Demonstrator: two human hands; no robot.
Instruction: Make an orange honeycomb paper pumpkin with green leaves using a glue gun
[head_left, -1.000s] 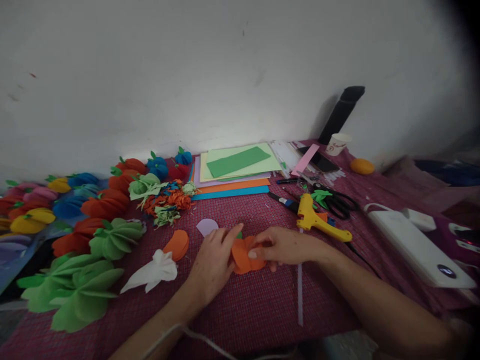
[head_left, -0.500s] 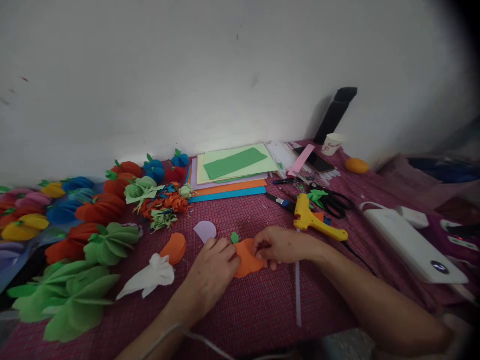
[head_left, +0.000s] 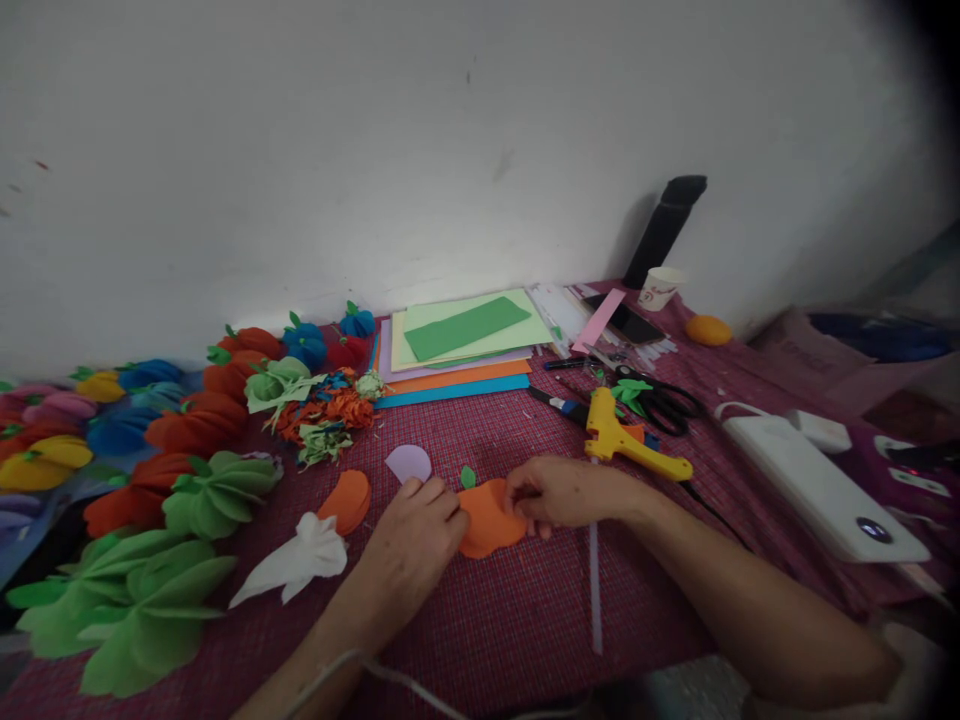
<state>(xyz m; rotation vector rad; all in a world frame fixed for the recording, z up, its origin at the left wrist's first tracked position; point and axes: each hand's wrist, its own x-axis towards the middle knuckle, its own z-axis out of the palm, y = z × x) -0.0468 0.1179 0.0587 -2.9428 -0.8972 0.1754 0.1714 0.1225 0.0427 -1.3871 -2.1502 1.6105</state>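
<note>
A flat orange paper pumpkin [head_left: 489,522] lies on the cloth in front of me, a small green paper leaf [head_left: 467,477] at its top edge. My left hand [head_left: 422,533] has its fingers curled together at the pumpkin's left edge; its fingertips are partly hidden. At the right edge my right hand [head_left: 559,494] pinches the paper between thumb and fingers. Left of my left hand are a lilac paper piece [head_left: 409,462], a stack of orange paper pieces [head_left: 349,500] and a crumpled white tissue [head_left: 300,560]. Behind my right hand lies a yellow glue gun [head_left: 626,440] with a glue stick.
Finished paper pumpkins [head_left: 199,424] crowd the left side beside shredded paper [head_left: 330,412]. Coloured sheets [head_left: 457,385] are stacked by the wall. Black scissors [head_left: 670,402], a paper cup [head_left: 660,288], an orange fruit [head_left: 708,330] and a white power bank [head_left: 825,490] are on the right.
My left hand has shifted slightly left, showing more of the pumpkin's left part. My right hand stays at the right edge. The whole view has turned a little.
</note>
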